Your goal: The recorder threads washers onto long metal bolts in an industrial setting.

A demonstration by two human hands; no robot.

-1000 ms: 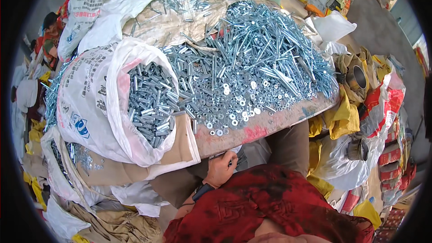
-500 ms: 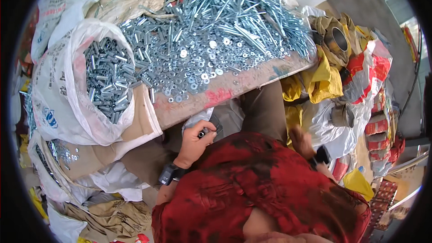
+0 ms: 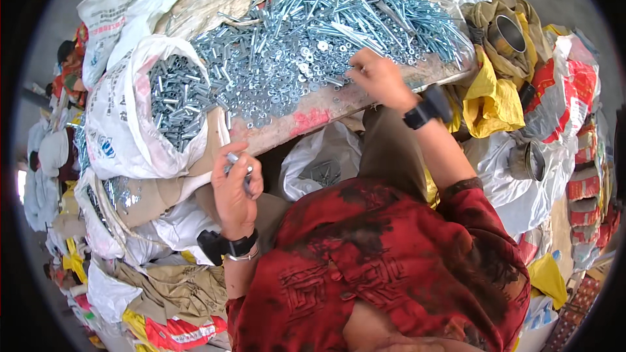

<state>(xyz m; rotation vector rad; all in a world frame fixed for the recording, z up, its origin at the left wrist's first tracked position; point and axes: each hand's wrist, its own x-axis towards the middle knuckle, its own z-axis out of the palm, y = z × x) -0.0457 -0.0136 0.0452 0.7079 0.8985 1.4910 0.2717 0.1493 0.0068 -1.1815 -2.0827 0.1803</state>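
Observation:
My left hand (image 3: 236,189), just off the front edge of the table, is closed around short shiny metal sleeves (image 3: 232,158); at least two show between its fingers. Over the table's front part, my right hand (image 3: 381,79) has its fingers curled at the edge of a spread of flat washers (image 3: 303,68). Whatever its fingertips may hold is hidden. Beyond that hand lies a big heap of long thin metal rods or bolts (image 3: 352,0). More metal sleeves (image 3: 176,85) fill an open white woven sack at the left.
The white sack (image 3: 120,117) leans on the table edge (image 3: 306,118). Between my knees hangs a white plastic bag (image 3: 297,163) with metal pieces inside. At the right are yellow bags (image 3: 489,101) and a metal cup (image 3: 507,34). A person (image 3: 68,65) is at the far left.
My right hand has risen from beside my lap to the washers on the table. My left hand has moved left and forward, still holding sleeves. The bag between my knees shows more fully.

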